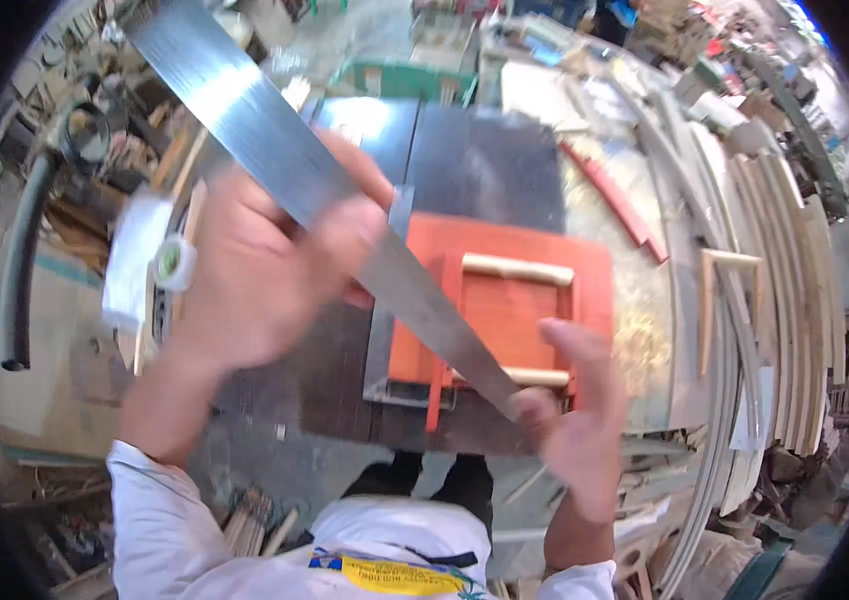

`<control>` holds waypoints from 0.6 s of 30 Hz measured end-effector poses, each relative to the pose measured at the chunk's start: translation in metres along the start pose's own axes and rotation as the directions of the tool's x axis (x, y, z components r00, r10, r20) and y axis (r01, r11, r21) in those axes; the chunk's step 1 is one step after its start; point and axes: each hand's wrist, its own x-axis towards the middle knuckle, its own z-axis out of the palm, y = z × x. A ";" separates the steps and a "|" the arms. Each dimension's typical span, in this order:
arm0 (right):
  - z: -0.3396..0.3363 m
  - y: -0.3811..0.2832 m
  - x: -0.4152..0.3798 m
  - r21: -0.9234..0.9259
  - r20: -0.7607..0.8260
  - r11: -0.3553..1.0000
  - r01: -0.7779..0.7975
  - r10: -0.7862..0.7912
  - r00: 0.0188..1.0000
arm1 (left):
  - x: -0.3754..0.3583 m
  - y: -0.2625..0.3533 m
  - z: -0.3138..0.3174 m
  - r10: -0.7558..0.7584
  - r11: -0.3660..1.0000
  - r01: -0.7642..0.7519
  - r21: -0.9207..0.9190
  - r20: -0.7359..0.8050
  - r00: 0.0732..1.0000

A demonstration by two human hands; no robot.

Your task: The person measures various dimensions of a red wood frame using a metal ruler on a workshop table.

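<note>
A long, flat, shiny steel strip (289,150), like a ruler or blade with no markings that show, slants across the view from upper left to lower right. My left hand (254,265) is closed around its middle, thumb on its face. At the lower end, my right hand (584,420) has its fingertips right at the tip, one finger raised apart from it. Below the strip lies a red-orange board (504,235) bearing a small frame with red sides and pale wooden crosspieces (519,268). Both hands are somewhat blurred.
The dark worktable (484,150) stands before me, with a red stick (614,200) on the pale surface to its right. Long wooden strips (784,300) line the right side. At left are a tape roll (174,262) and a dark pipe (26,260).
</note>
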 end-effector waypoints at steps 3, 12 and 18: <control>-0.008 -0.026 0.009 -0.076 -0.003 0.996 0.049 -0.049 0.999 | -0.002 -0.007 0.060 -0.044 0.957 0.059 -0.284 0.059 0.997; -0.137 0.093 -0.047 -0.344 -0.050 0.934 -0.093 0.081 0.995 | -0.001 -0.045 0.184 -0.023 0.960 0.138 -0.244 0.422 0.906; -0.255 0.213 -0.089 -0.442 0.044 0.866 -0.236 0.284 0.958 | -0.029 -0.152 0.151 -0.408 0.912 0.401 0.088 0.075 0.910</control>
